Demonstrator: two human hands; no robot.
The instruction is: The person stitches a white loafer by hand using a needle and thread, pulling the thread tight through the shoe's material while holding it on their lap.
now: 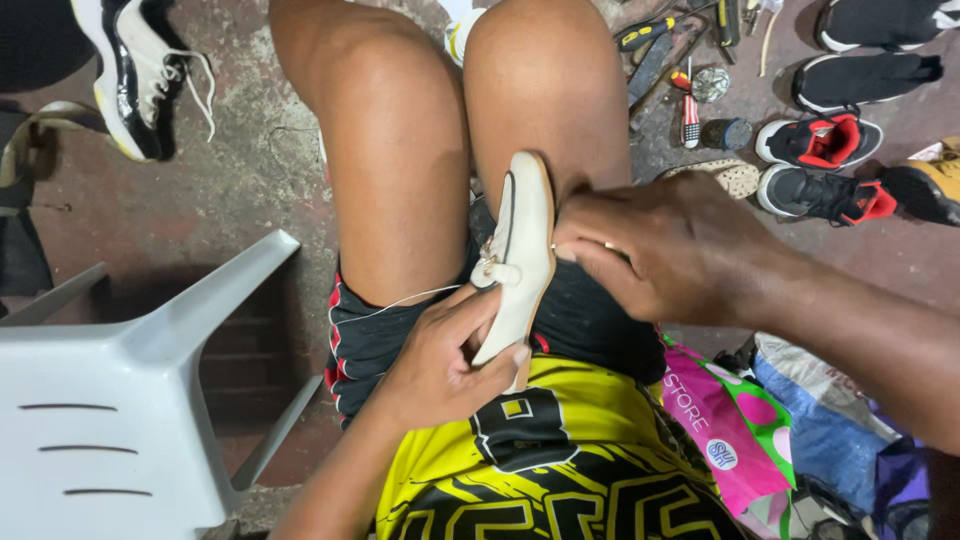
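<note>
Yellow-and-black jersey [560, 480], lower centre, worn by the seated person above black shorts [375, 335].

Cream slip-on shoe [520, 255]: stands on edge on the lap between the thighs, toe pointing away, heel towards the jersey.

Left hand [445, 360]: fingers closed around the shoe's heel end, thumb on its upper; a white thread [400, 300] runs from the shoe across the shorts.

Right hand [665, 250]: fingers pressed together against the shoe's sole edge, pinching there; whether they hold a tool cannot be told.

White plastic chair [110, 400]: close at the left, its edge near the left thigh; bare concrete floor [230, 170] lies open beyond it.

Black-and-white sneaker [140, 70]: top left.

Hand tools [680, 70]: heaped on the floor past the right knee.

Several black-and-red sneakers [825, 165]: ranged at right.

Pink-and-green plastic bag [730, 420] and blue bag [830, 440]: crowded by the right hip, contents hidden.
</note>
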